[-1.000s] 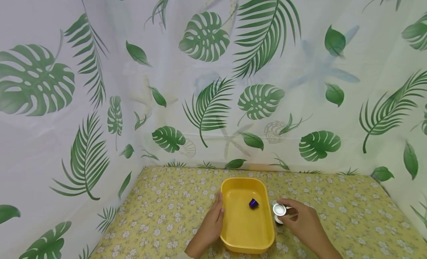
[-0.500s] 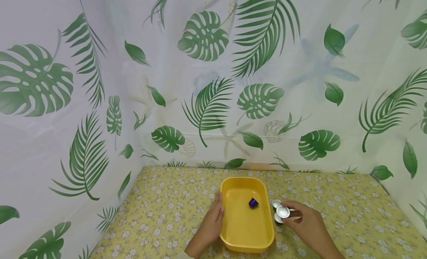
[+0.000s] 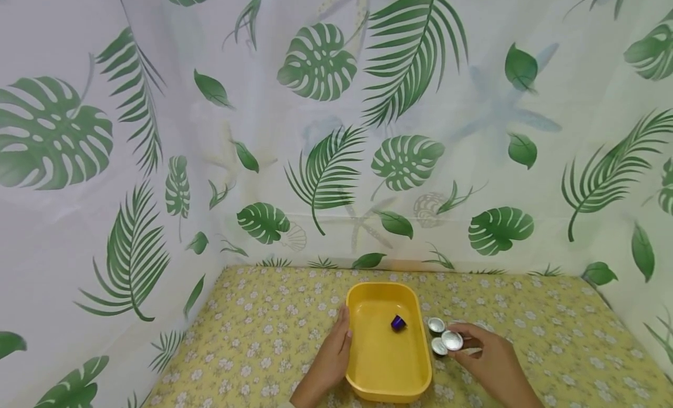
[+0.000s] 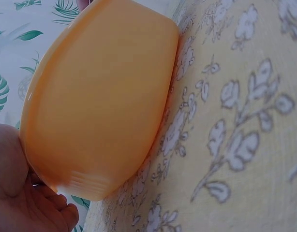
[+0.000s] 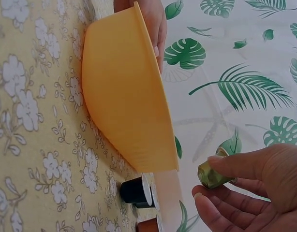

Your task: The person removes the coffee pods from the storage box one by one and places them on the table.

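Note:
My right hand [image 3: 486,358] pinches a coffee capsule, its silver lid [image 3: 452,340] facing up in the head view. In the right wrist view this capsule [image 5: 212,175] has a green body, held between thumb and fingers. Beside the tub, two more silver-lidded capsules stand close to it; one is the rear capsule [image 3: 436,324]. A yellow tub [image 3: 386,367] stands left of them, with a purple capsule [image 3: 398,322] lying on its side inside. My left hand [image 3: 331,355] rests along the tub's left wall, fingers extended against the outside and thumb near the rim.
In the right wrist view, a black capsule [image 5: 134,191] stands by the tub with another partly behind it, and a brown capsule [image 5: 147,225] shows at the bottom edge. A yellow floral cloth [image 3: 263,320] covers the table. Leaf-printed sheets [image 3: 342,250] hang behind and at the sides.
My right hand has drawn the held capsule slightly right and toward me, uncovering the two standing capsules. The left hand and the tub stay in place.

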A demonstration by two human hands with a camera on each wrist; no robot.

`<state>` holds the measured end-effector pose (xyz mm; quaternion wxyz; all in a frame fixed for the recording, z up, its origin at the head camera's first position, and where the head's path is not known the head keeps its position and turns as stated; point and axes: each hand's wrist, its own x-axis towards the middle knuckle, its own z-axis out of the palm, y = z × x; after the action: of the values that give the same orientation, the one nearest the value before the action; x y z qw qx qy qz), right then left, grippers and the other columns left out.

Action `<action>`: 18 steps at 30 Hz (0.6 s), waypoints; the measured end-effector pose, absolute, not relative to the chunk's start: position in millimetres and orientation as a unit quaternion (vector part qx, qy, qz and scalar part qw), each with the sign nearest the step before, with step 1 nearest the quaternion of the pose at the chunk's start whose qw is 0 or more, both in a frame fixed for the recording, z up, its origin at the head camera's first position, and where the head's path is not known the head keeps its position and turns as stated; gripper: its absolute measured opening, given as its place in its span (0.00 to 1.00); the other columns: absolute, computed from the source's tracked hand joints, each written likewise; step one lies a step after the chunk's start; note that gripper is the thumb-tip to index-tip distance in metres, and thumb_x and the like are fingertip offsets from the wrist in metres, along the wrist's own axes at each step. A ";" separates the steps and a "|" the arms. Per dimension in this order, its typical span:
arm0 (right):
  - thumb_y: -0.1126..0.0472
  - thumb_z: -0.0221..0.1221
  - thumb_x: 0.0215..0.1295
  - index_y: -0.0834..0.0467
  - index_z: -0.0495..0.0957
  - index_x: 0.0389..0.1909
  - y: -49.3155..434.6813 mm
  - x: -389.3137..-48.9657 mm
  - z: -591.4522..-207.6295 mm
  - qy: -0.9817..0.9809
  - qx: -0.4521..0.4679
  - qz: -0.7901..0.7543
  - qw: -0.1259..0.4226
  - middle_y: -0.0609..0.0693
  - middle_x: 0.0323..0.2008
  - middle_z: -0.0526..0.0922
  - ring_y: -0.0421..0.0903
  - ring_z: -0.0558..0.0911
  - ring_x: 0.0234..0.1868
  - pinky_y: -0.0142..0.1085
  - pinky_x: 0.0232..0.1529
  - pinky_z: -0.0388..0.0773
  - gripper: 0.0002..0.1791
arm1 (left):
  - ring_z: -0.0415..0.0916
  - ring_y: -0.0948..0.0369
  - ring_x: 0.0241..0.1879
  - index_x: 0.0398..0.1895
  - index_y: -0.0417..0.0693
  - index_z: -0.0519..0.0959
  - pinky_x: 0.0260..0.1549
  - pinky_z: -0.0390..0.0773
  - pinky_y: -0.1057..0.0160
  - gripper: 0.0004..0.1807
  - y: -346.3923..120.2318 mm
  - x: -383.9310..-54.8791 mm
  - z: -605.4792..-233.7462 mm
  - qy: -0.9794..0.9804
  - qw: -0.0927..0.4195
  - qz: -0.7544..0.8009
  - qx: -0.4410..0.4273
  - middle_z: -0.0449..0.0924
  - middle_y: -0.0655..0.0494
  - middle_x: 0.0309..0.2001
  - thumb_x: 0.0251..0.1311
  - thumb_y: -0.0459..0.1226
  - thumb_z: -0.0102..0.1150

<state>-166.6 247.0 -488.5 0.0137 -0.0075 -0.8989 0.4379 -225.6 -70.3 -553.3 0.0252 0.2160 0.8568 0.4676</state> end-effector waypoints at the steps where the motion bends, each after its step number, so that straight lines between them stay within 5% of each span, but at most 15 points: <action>1: 0.59 0.73 0.59 0.57 0.82 0.57 247.6 -166.4 -488.7 -0.899 -0.009 0.439 0.012 0.52 0.45 0.88 0.47 0.86 0.41 0.39 0.34 0.85 0.24 | 0.37 0.45 0.79 0.81 0.36 0.39 0.74 0.44 0.40 0.30 -70.6 -225.4 -553.7 0.856 0.025 0.469 0.217 0.33 0.44 0.81 0.84 0.38 0.29; 18: 0.63 0.74 0.57 0.60 0.82 0.58 255.7 -165.1 -495.5 -0.904 -0.027 0.428 0.012 0.57 0.48 0.86 0.46 0.85 0.35 0.40 0.32 0.85 0.26 | 0.38 0.45 0.79 0.80 0.33 0.40 0.74 0.45 0.40 0.30 -71.5 -224.9 -554.1 0.857 0.011 0.462 0.227 0.34 0.43 0.80 0.84 0.37 0.29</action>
<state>-165.1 255.7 -495.5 0.0119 -0.0269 -0.9035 0.4275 -224.9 -71.5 -554.1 0.0109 0.2269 0.8573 0.4621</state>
